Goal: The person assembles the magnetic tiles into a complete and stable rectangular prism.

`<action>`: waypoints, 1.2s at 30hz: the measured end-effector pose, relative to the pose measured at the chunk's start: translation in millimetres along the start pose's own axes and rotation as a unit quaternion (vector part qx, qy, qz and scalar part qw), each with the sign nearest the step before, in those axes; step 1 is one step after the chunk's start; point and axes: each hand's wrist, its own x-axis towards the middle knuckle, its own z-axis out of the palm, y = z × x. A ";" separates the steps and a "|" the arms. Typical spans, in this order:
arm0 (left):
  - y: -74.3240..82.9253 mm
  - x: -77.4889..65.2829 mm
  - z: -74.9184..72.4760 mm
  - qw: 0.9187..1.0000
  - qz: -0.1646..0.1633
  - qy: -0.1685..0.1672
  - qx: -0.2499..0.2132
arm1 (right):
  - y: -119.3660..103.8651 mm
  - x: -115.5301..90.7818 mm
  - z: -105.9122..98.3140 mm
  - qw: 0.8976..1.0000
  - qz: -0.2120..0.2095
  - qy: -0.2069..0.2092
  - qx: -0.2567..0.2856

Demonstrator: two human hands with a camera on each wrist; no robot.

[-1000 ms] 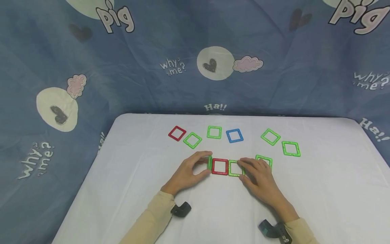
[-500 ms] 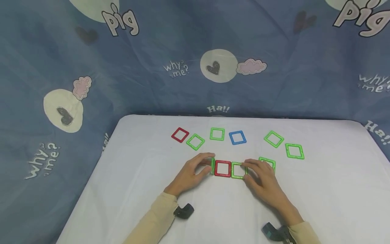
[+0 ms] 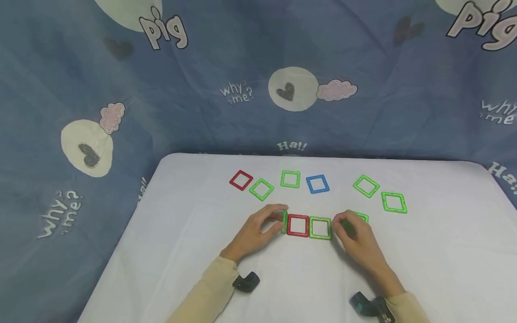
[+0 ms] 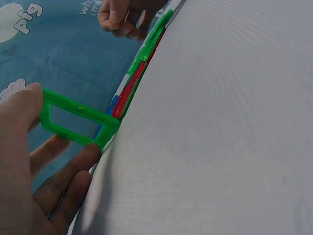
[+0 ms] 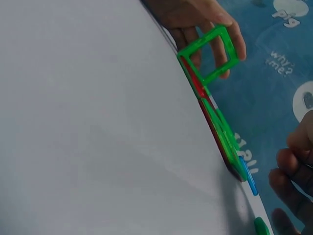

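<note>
Behind everything, a blue fabric backdrop with printed figures [image 3: 202, 54] is seen, and before it a broad white table with rounded corners [image 3: 181, 215] is placed, over which 2 hands are held. By the left hand [image 3: 255, 231], a green square frame of plastic look [image 4: 80, 108] is pinched at its edges between thumb and fingers; it is held about upright, at the left side of a flat red square plastic frame [image 3: 298, 234]. The red frame is met, edge to edge on its right, by a flat green square plastic frame [image 3: 320, 237]. By the right hand [image 3: 357, 240] nothing is seen to be held: its fingers are bent inward, tips close together, just beside the flat green frame. The biggest risk is judged to be a fall: if the pinch were loosened too early, the upright frame might be tipped over, because it would be supported only on its narrow lower edge. If it were pushed sideways, the row might be slid, since the 2 flat frames are pressed by no hand. Smaller is the risk that the partly covered green square plastic frame [image 3: 366, 218], behind the right hand, might be bumped if that hand were moved away carelessly.
</note>
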 end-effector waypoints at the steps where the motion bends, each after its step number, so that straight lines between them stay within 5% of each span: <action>1: -0.3 -0.5 -0.1 1.000 0.001 0.001 0.000 | -0.6 1.6 0.7 1.000 0.007 0.000 0.002; 9: -1.1 -1.7 1.7 1.000 -0.005 -0.003 0.003 | -6.5 21.8 5.3 0.998 0.052 -0.029 0.009; 22: 2.8 -0.1 -0.2 1.000 -0.002 -0.004 0.005 | 2.4 52.1 16.7 0.998 0.025 -0.054 0.017; 36: 0.6 -0.2 -1.3 1.000 -0.006 -0.009 0.002 | 7.9 79.5 21.0 0.995 0.042 -0.094 0.019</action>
